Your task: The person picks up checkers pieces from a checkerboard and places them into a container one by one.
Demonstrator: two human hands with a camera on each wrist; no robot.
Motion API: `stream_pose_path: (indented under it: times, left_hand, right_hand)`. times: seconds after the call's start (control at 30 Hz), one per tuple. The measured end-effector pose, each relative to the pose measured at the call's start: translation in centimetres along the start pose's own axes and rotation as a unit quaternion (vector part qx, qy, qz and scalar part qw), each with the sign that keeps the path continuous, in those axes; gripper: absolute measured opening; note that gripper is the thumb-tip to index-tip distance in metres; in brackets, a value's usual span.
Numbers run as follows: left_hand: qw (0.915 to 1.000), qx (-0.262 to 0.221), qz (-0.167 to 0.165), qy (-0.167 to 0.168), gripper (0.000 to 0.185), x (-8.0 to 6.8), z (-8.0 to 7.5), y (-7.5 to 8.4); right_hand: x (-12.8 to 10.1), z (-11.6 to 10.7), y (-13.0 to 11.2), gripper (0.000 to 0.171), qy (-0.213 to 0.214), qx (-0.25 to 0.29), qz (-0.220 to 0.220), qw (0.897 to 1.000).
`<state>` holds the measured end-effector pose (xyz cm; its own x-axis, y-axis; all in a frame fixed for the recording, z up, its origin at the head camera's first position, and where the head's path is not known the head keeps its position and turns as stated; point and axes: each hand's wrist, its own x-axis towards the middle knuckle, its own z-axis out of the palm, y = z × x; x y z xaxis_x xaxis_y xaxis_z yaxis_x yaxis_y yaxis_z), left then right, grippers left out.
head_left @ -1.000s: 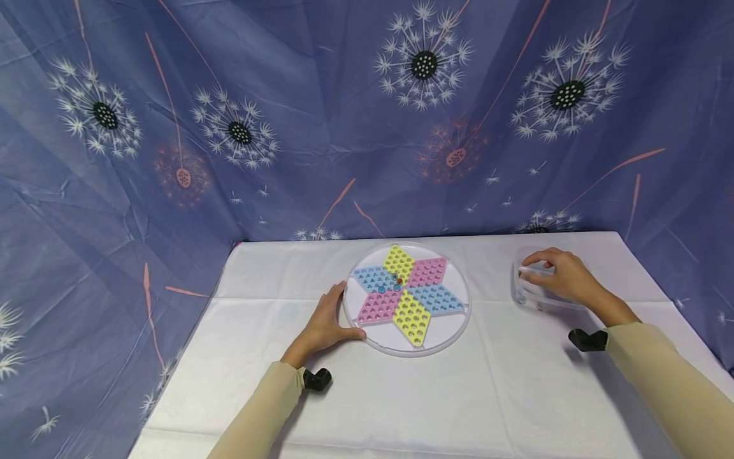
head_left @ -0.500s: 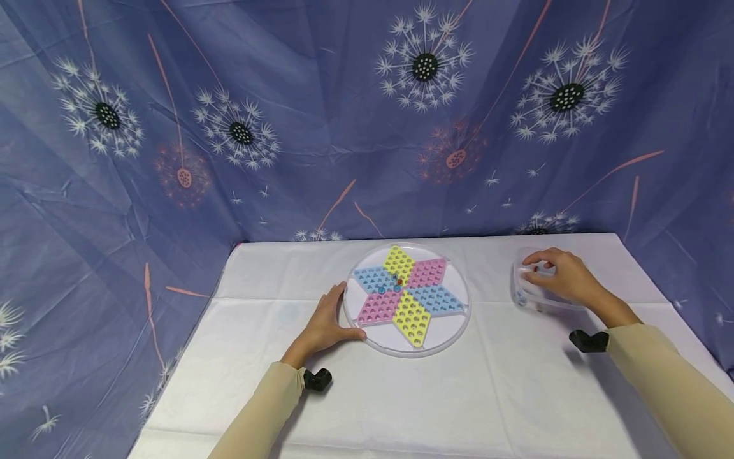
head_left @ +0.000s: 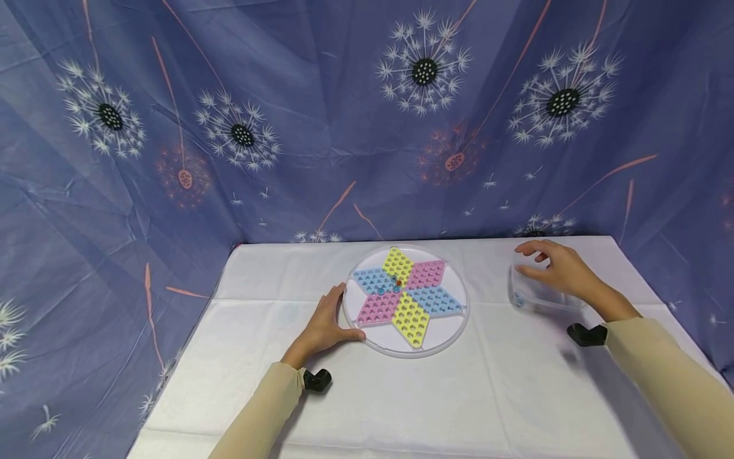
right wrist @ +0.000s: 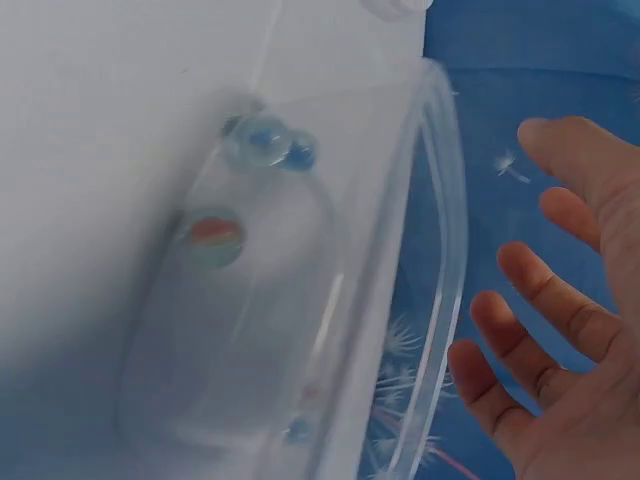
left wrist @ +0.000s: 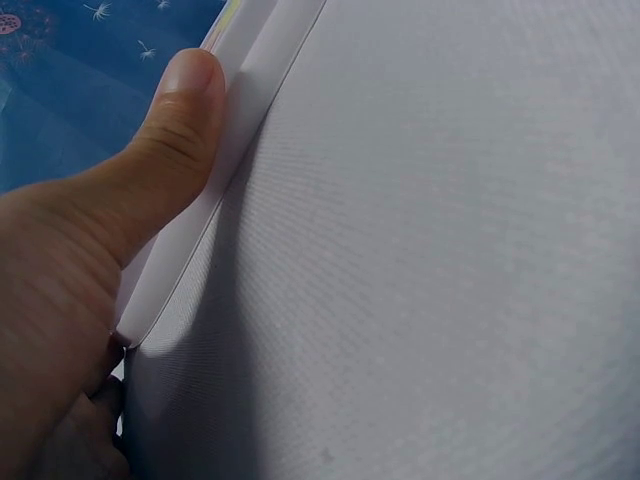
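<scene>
Head view: right hand (head_left: 559, 268) hovers with fingers spread and holding nothing over the clear marble tub (head_left: 539, 296).
Left hand (head_left: 327, 322) steadies the board (head_left: 406, 298), thumb pressed on its rim; judged next, picking a marble (right wrist: 214, 236) needs a fingertip pinch.

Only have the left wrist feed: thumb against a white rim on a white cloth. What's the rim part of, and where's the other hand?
Observer: It's a round clear tray holding a pastel star board; the left hand rests against its left edge.
Operator: Right hand?
Observer: The right hand hovers over a clear container, fingers spread, no grip on anything.
Operator: Container contents?
Observer: Marbles: bluish ones and an orange-and-green one, per the right wrist view.
</scene>
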<state>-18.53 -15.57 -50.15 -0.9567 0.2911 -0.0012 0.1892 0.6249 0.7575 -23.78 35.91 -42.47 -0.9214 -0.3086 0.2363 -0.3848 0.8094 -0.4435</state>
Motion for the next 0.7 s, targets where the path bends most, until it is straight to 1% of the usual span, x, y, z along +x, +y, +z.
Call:
stream_pose_path:
  times: [0.17,0.43,0.57,0.7]
  left_hand:
    - [1.0,-0.001,-0.002,0.001,0.126,0.0,0.0,-0.1]
    - [1.0,0.003,0.005,0.003,0.127,0.1,0.1,-0.2]
    - [1.0,0.003,-0.002,0.0,0.128,0.1,0.0,-0.1]
    - [1.0,0.002,-0.009,-0.003,0.128,0.1,0.0,-0.2]
  right_hand:
    - [0.7,-0.3,-1.1,0.05,0.0,0.0,-0.017,1.0]
    - [1.9,-0.3,-2.9,0.049,-0.014,0.019,-0.029,0.999]
    - [2.5,0.0,-3.5,0.05,-0.025,0.024,-0.03,0.999]
    - [3.1,0.5,-4.1,0.049,-0.027,0.022,-0.038,0.999]
